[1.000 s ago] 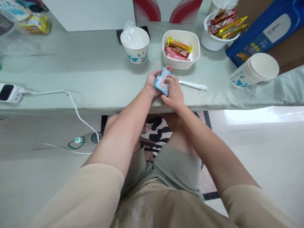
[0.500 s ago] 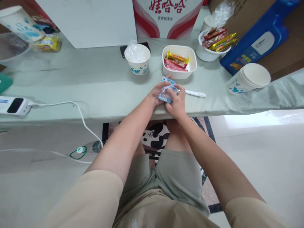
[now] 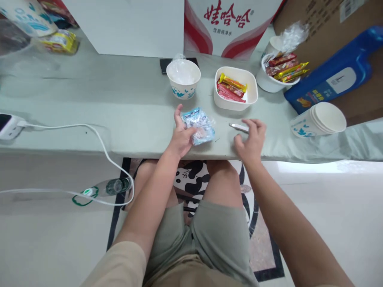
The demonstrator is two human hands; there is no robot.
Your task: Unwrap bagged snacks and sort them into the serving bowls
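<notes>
Head view: your left hand (image 3: 180,140) pinches packet (image 3: 196,118); right hand (image 3: 251,142), loosely spread, hides right end of white tool (image 3: 238,127).

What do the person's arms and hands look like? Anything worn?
The left hand and right hand are bare, with no gloves, rings or watch visible. The forearms are uncovered too. A plain tan short sleeve covers the left upper arm; no cables or markings show on either arm.

Counter (image 3: 128,103) had a pale green cloth. Floor (image 3: 54,235) was pale & shiny, w/ dark stripes (image 3: 269,274) under the counter & a bright light patch (image 3: 317,168) on the rt. Big brown box (image 3: 323,28) stood at back rt.
</notes>
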